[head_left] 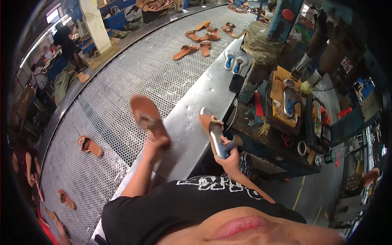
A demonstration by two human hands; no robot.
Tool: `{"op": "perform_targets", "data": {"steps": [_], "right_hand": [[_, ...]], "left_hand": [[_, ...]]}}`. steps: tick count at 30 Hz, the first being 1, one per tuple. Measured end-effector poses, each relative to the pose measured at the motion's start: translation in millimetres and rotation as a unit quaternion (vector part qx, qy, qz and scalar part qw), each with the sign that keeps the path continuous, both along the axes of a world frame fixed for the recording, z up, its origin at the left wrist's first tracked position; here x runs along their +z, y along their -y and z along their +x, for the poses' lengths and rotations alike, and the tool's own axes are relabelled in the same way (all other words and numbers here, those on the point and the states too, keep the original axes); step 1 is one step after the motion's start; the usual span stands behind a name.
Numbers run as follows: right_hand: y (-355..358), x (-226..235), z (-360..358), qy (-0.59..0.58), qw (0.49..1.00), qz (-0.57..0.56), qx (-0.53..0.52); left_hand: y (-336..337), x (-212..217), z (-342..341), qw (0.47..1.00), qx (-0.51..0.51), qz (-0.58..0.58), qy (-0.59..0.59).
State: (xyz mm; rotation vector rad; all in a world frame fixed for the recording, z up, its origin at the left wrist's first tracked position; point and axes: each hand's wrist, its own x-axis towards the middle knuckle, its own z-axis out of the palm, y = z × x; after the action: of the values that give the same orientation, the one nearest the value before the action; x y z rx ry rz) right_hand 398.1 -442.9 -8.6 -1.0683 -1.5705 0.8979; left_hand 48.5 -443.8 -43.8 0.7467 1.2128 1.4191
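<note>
From my remote seat, the left hand (157, 143), blurred, reaches forward, gripping a brown flat sandal (145, 108) above the pale metal mesh belt (116, 83); the right hand (229, 161) clasps a silver-and-blue shoe last (219, 148) with a brown strapped sandal (206, 121), toe pointing far; white lettering crosses the black T-shirt (159, 204) near.

Sandal cluster (209, 36): 12 o'clock on the belt (134, 73)
Phone (236, 83): tabletop (200, 90), roughly 1 o'clock
Machine stand (253, 134): 3ish, right beside the tabletop
</note>
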Motion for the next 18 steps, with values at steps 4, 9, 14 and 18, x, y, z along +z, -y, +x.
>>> {"op": "perform_targets", "data": {"steps": [4, 9, 14, 18], "right_hand": [[-10.0, 42.4, -7.2, -0.03, 0.995, 0.043, -0.081], [-1.9, 66.2, 1.4, -0.102, 0.993, 0.057, -0.029], [14.0, 81.3, 48.7, -0.041, 0.998, 0.046, 0.034], [18.9, 88.4, 58.9, 0.023, 0.987, 0.006, -0.158]], "left_hand": [[28.7, 97.6, 143.9, 0.935, -0.243, -0.066, 0.25], [-89.6, 63.1, 135.8, 0.902, -0.3, -0.05, 0.306], [-154.5, 95.0, 183.7, 0.968, -0.101, 0.036, 0.227], [-81.7, 118.8, 286.4, 0.94, -0.298, 0.138, -0.094]]}}
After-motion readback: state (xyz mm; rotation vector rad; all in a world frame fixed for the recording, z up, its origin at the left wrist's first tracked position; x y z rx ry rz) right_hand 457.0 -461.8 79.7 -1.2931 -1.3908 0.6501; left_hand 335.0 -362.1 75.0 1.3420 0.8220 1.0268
